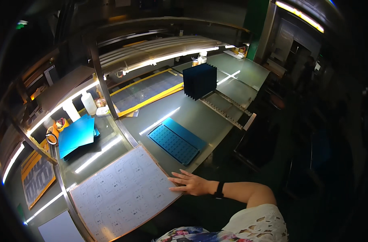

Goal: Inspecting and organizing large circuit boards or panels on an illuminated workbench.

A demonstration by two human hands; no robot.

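My right hand (193, 184), with a dark band on its wrist, lies with fingers spread at the right edge of a large white panel (123, 193). Its fingertips touch or rest just over that edge. Dark line patterns cover the panel, which has a thin copper-coloured border and lies on the bench. My left hand is out of view. Beyond the panel lie two blue boards, one patterned with small dark marks (171, 144) and one plain (186, 134), side by side or overlapping.
Dark boards (200, 80) stand upright in a slotted rack (228, 111) on the bench. Several blue sheets (77, 137) lie at left near an orange tape roll (52, 135) and a white bottle (88, 103). A yellow-edged screen frame (147, 90) sits under a lit shelf (155, 52).
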